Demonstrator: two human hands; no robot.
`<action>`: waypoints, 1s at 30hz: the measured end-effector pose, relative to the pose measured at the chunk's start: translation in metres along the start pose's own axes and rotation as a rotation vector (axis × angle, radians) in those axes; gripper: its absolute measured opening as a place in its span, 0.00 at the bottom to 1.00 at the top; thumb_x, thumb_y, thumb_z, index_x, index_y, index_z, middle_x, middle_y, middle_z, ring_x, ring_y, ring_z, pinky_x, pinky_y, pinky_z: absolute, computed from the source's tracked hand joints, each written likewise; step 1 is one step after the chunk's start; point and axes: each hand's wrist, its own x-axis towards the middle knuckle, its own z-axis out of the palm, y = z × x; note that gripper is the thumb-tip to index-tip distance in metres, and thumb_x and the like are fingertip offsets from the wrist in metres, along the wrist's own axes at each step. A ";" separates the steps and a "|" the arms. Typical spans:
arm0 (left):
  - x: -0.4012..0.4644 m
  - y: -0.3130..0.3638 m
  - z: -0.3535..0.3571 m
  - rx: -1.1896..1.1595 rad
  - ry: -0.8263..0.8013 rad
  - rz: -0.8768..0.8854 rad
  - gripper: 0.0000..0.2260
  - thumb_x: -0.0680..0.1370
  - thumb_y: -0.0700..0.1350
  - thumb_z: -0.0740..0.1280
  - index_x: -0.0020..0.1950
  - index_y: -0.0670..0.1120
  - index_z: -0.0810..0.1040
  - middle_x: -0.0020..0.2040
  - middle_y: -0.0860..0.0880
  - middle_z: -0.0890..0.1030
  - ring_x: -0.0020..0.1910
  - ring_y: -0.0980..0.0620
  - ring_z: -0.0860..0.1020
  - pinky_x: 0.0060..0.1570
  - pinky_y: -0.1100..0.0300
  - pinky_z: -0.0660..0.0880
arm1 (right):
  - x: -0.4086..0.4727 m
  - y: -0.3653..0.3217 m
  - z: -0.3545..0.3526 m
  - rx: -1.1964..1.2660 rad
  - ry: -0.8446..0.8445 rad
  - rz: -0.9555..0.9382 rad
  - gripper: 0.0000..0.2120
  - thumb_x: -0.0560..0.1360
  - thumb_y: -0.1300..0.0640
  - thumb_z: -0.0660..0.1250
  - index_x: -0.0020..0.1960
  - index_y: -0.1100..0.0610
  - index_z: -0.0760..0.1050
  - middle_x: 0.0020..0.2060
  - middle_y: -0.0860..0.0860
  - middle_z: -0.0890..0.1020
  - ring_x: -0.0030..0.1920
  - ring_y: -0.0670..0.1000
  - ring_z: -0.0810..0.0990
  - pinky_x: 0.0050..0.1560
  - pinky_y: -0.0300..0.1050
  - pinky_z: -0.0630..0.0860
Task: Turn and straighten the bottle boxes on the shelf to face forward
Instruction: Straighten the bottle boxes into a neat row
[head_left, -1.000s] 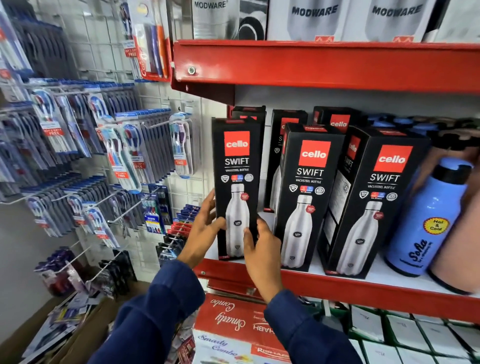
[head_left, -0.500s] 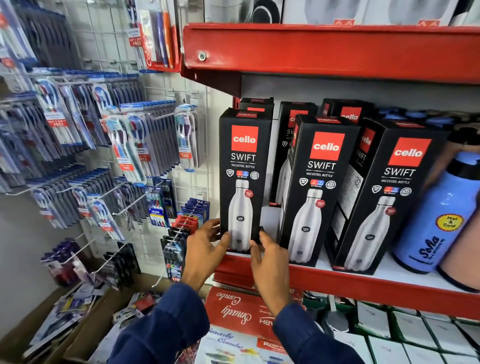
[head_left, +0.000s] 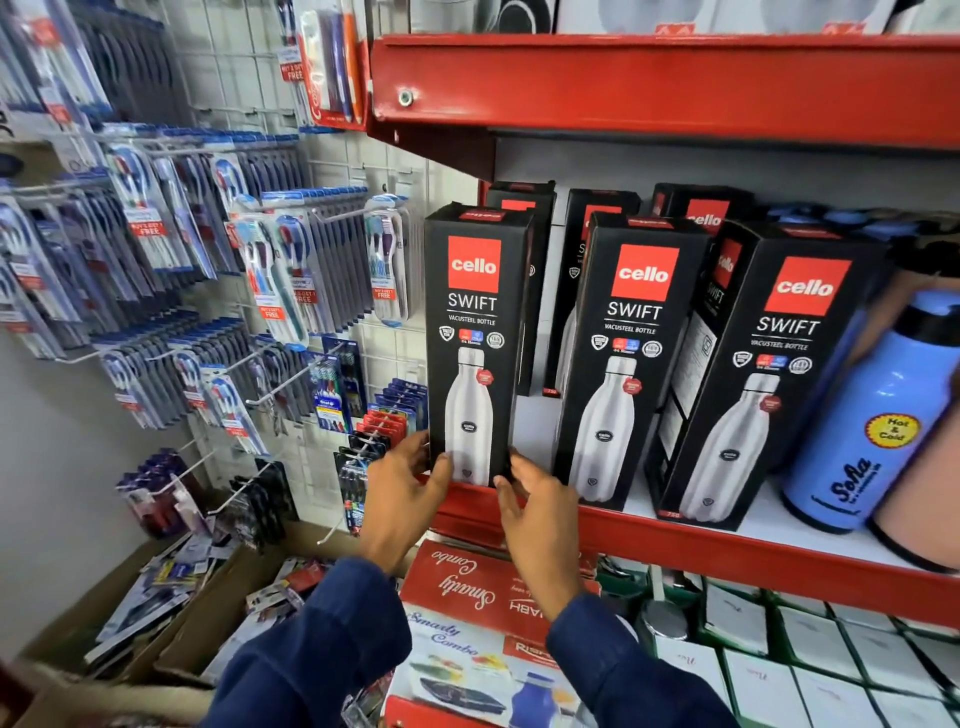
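The shelf (head_left: 727, 551) is a red metal ledge with a white deck, running from 9 o'clock down toward 4 o'clock. Three black boxes stand upright along its front edge: the left box (head_left: 475, 343) faces forward; the middle box (head_left: 626, 358) and right box (head_left: 763, 374) are turned slightly. More boxes (head_left: 597, 270) stand behind them. At 3 o'clock stands a blue bottle (head_left: 872, 415), with a tan flask (head_left: 924, 488) touching it.
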 end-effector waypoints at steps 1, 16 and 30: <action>-0.001 0.000 0.000 0.008 -0.001 -0.011 0.19 0.79 0.49 0.68 0.69 0.44 0.78 0.59 0.45 0.87 0.57 0.50 0.85 0.60 0.49 0.81 | -0.001 0.000 -0.001 0.009 -0.009 -0.004 0.19 0.78 0.54 0.68 0.68 0.56 0.76 0.52 0.50 0.87 0.46 0.40 0.83 0.49 0.22 0.72; -0.044 0.056 0.034 -0.079 0.297 0.352 0.07 0.75 0.42 0.67 0.51 0.48 0.81 0.45 0.50 0.82 0.44 0.59 0.78 0.47 0.75 0.71 | -0.024 0.031 -0.074 0.239 0.287 0.018 0.09 0.72 0.62 0.72 0.51 0.53 0.83 0.44 0.44 0.86 0.45 0.42 0.85 0.48 0.39 0.82; -0.040 0.082 0.094 -0.066 -0.091 0.106 0.27 0.78 0.43 0.69 0.77 0.43 0.67 0.68 0.43 0.81 0.65 0.46 0.81 0.59 0.64 0.74 | -0.017 0.046 -0.096 0.045 0.211 0.186 0.24 0.74 0.60 0.71 0.68 0.60 0.72 0.60 0.55 0.82 0.57 0.52 0.82 0.59 0.51 0.80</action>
